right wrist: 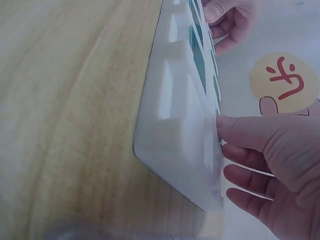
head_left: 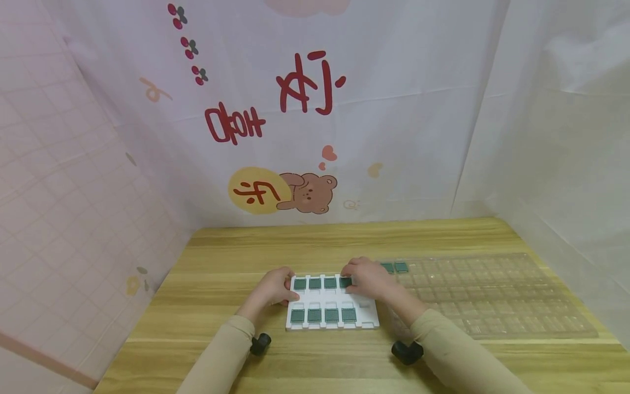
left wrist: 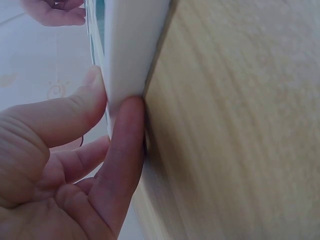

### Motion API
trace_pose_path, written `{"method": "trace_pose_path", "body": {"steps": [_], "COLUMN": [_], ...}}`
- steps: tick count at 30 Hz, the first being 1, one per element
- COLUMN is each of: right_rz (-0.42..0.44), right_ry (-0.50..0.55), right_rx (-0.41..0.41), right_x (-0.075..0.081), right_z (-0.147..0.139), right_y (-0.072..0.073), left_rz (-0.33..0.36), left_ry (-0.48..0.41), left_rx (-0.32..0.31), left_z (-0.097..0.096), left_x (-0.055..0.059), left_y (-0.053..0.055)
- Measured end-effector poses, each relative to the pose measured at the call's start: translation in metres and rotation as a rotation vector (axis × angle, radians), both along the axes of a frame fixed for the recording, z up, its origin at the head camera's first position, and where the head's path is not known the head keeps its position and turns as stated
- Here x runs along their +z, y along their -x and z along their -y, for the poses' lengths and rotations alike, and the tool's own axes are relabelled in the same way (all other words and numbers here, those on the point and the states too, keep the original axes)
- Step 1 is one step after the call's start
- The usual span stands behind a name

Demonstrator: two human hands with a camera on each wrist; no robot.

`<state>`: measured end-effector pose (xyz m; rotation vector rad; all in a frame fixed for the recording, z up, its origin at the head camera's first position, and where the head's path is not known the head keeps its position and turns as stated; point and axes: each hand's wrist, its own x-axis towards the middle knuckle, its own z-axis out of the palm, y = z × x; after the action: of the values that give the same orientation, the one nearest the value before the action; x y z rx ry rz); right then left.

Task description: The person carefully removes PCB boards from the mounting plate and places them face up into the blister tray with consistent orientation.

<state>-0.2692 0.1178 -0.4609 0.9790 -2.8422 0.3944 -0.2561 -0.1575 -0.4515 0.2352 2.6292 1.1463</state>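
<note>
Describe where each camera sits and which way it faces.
Head: on the head, facing forward and down at the white tray; both sleeves, left grip and right grip show.
Left wrist: on that wrist, facing the tray's left end; left grip close, right beyond.
Right wrist: on that wrist, facing the tray's right end; right grip close, left beyond.
Shared by the wrist views: tray, table, both grips.

— How does the white tray (head_left: 315,300) sit?
— On the counter (head_left: 236,257), its left end gripped by the left hand (head_left: 275,285). Square green chips (head_left: 314,316) lie in two rows of four.
— And the right hand (head_left: 371,276)?
— At the far row's rightmost chip (head_left: 346,282), partly covering it; whether it's pinched, I can't tell.
— Beside that?
— A clear compartmented tray (head_left: 492,301), two green chips showing at its far left corner.
</note>
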Motion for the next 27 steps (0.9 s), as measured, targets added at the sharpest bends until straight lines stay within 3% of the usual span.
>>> {"method": "trace_pose_path", "body": {"steps": [10, 27], "right_rz": [0.012, 0.014], "right_ry": [-0.019, -0.015], "right_rx": [-0.036, -0.018], "right_x": [-0.0017, -0.0006], "right_z": [0.0033, 0.0061], "right_y": [0.0005, 0.0011], "left_rz": [-0.012, -0.015], "left_ry": [0.007, 0.005], "left_rx": [0.005, -0.004], "left_z": [-0.0003, 0.0006], "left_x": [0.0011, 0.0007], "left_y": [-0.0016, -0.0011]}}
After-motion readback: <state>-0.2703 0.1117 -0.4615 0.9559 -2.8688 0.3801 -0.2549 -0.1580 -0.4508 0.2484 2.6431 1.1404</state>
